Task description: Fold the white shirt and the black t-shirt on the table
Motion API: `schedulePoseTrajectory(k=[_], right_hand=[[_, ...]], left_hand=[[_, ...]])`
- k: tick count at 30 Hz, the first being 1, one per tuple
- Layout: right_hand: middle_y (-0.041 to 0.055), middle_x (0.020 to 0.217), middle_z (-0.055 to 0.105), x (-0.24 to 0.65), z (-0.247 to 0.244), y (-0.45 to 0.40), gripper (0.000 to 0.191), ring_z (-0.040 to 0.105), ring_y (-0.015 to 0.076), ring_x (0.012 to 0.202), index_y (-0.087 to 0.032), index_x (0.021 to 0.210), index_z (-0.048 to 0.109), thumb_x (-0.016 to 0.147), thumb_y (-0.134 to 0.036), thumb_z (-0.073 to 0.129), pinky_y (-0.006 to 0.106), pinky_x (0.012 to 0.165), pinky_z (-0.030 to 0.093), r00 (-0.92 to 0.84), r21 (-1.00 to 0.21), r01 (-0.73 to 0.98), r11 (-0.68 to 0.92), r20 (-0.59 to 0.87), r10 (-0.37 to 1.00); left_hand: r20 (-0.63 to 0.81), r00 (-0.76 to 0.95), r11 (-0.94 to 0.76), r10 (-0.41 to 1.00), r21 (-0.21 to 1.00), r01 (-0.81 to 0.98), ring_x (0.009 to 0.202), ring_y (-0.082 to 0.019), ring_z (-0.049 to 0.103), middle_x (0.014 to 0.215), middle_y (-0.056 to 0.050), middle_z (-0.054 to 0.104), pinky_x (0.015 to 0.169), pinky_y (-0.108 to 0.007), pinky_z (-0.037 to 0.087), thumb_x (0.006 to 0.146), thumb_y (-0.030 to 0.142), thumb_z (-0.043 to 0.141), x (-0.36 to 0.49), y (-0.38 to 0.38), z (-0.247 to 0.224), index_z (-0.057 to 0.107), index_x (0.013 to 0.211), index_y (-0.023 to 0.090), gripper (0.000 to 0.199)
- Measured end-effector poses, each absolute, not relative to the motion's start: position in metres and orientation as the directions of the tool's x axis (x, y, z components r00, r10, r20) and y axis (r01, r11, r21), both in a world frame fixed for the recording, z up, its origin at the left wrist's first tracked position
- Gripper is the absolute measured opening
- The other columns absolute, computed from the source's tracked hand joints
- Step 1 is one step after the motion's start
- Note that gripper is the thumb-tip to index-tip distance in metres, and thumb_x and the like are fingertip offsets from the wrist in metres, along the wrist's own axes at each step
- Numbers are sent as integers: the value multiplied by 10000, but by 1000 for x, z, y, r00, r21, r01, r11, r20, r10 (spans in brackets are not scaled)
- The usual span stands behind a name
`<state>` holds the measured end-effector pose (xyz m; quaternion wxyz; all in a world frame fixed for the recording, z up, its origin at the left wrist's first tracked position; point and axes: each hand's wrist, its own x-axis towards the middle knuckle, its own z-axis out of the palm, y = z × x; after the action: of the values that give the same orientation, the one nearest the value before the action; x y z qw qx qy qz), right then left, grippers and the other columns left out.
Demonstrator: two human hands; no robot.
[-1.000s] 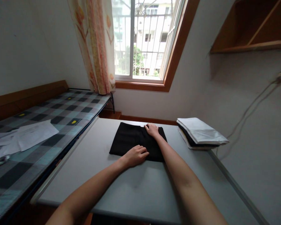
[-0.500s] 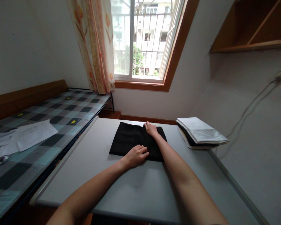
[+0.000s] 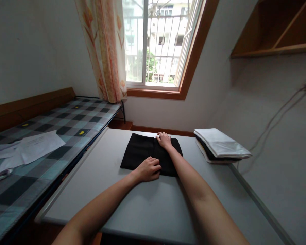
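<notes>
A folded black cloth (image 3: 139, 149) lies flat on the white table (image 3: 91, 183). My left hand (image 3: 149, 168) is at the cloth's near edge, its fingers curled down around the edge. Farther away, my right hand (image 3: 164, 139) is at the far edge of the cloth, fingers bent over a crease there. A vertical fold line runs through the cloth just left of my right hand. Both hands pinch or press the fabric; the fingertips are partly hidden.
A stack of folded white and black cloths (image 3: 219, 143) sits at the table's back right. Left of the table is a bed (image 3: 91, 119) with papers (image 3: 40, 146) on it. A wooden shelf (image 3: 275, 51) hangs at the upper right.
The left hand's fingers have curled in a little more at the near edge. The fold line in the cloth looks straighter. The whole view has shifted slightly.
</notes>
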<state>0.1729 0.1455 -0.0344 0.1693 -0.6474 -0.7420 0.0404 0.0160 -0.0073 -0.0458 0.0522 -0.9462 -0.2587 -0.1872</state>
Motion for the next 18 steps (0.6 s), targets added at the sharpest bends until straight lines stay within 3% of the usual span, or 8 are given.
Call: schedulePoseTrajectory(k=[5, 9, 13, 18], right_hand=[[106, 1219, 619, 182, -25, 122, 353, 526, 241, 1140, -221, 1151, 653, 962, -411, 423, 385, 985, 336, -260, -255, 905, 342, 305, 916], [74, 1384, 541, 190, -34, 95, 392, 443, 251, 1287, -265, 1248, 622, 935, -449, 474, 416, 1067, 288, -396, -206, 871, 446, 241, 886], [64, 1476, 452, 194, -43, 83, 397, 355, 247, 1375, -266, 1298, 594, 945, -380, 452, 437, 1118, 233, -411, -164, 885, 436, 166, 896], [74, 1476, 451, 197, -37, 80, 441, 345, 237, 1387, -241, 1344, 553, 969, -417, 405, 427, 1125, 239, -428, -176, 871, 459, 191, 884]], left_hand=[[438, 765, -866, 472, 66, 496, 786, -168, 559, 871, -55, 610, 740, -321, 414, 899, 358, 504, 15, -10, -43, 669, 901, 179, 244], [459, 746, -865, 482, 115, 488, 784, -158, 579, 879, -54, 636, 742, -318, 430, 940, 360, 460, 15, -12, -39, 674, 917, 175, 284], [457, 702, -831, 546, 193, 521, 841, -156, 604, 974, -58, 663, 797, -316, 450, 953, 341, 459, 10, -8, -27, 678, 951, 188, 267], [429, 529, -664, 732, 275, 695, 1161, -219, 556, 1261, -88, 606, 993, -380, 414, 932, 417, 494, -15, 6, -25, 603, 1228, 217, 372]])
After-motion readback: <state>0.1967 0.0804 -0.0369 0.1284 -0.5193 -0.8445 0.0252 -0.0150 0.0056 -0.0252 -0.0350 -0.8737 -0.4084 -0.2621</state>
